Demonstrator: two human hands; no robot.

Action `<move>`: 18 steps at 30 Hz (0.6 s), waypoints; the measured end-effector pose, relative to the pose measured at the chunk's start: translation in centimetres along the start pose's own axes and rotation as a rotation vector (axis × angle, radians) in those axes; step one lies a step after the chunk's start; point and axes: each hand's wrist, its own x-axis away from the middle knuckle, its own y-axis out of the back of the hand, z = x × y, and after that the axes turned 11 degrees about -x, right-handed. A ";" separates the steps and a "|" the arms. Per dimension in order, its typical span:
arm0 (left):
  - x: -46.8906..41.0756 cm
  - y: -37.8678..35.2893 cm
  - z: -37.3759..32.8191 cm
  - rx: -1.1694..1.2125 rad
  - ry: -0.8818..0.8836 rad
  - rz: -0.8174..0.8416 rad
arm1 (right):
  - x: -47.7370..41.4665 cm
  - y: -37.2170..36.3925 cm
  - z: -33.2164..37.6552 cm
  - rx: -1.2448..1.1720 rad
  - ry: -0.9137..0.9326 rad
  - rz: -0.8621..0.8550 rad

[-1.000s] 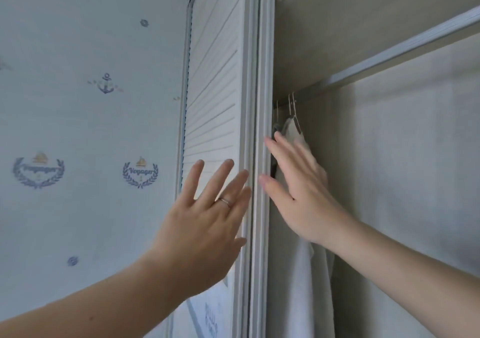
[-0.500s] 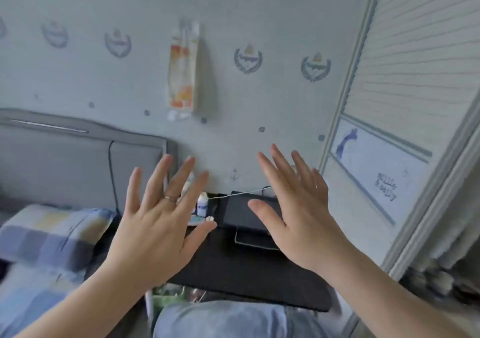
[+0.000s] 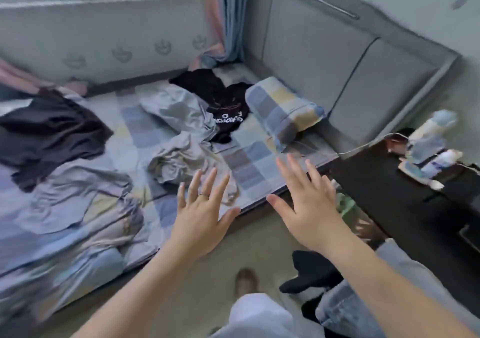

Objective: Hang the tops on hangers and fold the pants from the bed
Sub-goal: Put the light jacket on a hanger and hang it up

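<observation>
The bed (image 3: pixel 254 166) with a checked sheet carries several loose garments. A black top with white lettering (image 3: pixel 223 109) lies near the pillow. Beside it sprawl crumpled grey garments (image 3: pixel 181 130). A dark garment (image 3: pixel 52 130) is spread at the left, and a grey-blue garment (image 3: pixel 72 197) lies below it. My left hand (image 3: pixel 202 215) and my right hand (image 3: pixel 304 208) hover over the bed's near edge, fingers spread, holding nothing. A ring sits on the left hand.
A checked pillow (image 3: pixel 283 109) leans by the grey padded headboard (image 3: pixel 337 60). A black bedside table (image 3: pixel 405 179) at the right holds bottles (image 3: pixel 428 145) and a white cable. A black item (image 3: pixel 309 272) lies on the floor near my legs. Curtains (image 3: pixel 223 15) hang behind.
The view has swung from the wardrobe, past the bedside table, down to the bed. Both hands stay open and empty in front of me.
</observation>
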 end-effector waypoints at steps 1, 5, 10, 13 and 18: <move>0.3 -1.0 1.3 0.031 0.082 0.035 | -1.5 -1.3 0.3 -0.020 0.008 0.039; 0.0 -3.8 5.6 0.049 0.270 0.126 | -7.8 -5.9 0.4 -0.063 0.029 0.170; -5.8 -5.3 9.5 0.060 0.417 0.183 | -17.9 -9.3 -1.6 -0.042 0.051 0.288; -10.0 -5.5 11.1 0.072 0.524 0.222 | -24.3 -10.1 -2.7 -0.049 0.077 0.348; -14.9 -6.2 13.3 0.113 0.682 0.271 | -32.2 -11.8 -3.1 -0.020 0.143 0.507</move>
